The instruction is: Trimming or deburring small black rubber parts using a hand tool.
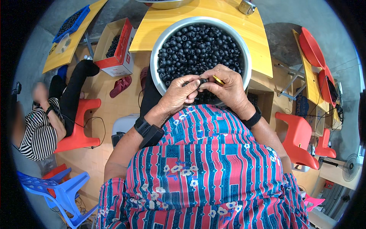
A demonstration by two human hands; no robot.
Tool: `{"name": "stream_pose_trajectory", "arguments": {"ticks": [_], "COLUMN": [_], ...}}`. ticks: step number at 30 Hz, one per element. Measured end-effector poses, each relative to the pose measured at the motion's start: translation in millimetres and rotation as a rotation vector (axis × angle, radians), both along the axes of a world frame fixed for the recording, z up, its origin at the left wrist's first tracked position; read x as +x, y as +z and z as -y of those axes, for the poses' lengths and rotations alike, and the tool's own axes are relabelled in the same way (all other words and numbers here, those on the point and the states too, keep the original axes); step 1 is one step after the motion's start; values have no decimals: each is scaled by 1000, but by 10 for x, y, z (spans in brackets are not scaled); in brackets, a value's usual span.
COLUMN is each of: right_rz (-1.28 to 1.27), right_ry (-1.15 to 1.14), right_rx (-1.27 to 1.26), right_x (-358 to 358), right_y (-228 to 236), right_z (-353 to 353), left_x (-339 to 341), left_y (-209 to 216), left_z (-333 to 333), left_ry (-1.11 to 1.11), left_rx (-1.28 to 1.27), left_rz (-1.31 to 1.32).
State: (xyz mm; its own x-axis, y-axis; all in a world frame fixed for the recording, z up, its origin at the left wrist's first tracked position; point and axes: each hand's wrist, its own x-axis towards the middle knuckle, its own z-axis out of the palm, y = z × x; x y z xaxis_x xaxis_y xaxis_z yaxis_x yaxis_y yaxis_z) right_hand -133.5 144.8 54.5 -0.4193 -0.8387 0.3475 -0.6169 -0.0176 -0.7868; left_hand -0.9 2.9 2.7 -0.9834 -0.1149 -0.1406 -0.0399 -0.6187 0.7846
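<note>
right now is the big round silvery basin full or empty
Looks full, depth unclear: small round black pieces hide the bottom of the silvery basin.

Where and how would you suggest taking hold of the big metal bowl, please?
I'd grip the bowl by its rim, with both hands, coming from left and right at once. The rim is round and bare on those sides, while the shirt covers its near edge. The many black pieces inside could spill if one side tipped.
</note>
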Motion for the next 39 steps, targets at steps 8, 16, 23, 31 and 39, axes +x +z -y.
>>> {"name": "stream_pose_trajectory", "arguments": {"ticks": [8,16,23,31,39], "right_rz": [-174,41,-47,8,104], "right_ry": [36,-131,-81,10,59], "right_rx": [20,-11,35,65,66], "right_x": [9,-20,-24,43,43], "right_y": [7,1,-58,0,-22], "right_z": [-8,-11,-64,-6,33], "left_x": [2,22,29,32,4], "left_y": [12,35,33,-18,26], "left_z": [-21,4,33,47,35], "left_ry": [-5,0,5,-60,-64], "left_rx": [-59,90,169,173,144], "left_rz": [11,3,-7,-17,28]}}
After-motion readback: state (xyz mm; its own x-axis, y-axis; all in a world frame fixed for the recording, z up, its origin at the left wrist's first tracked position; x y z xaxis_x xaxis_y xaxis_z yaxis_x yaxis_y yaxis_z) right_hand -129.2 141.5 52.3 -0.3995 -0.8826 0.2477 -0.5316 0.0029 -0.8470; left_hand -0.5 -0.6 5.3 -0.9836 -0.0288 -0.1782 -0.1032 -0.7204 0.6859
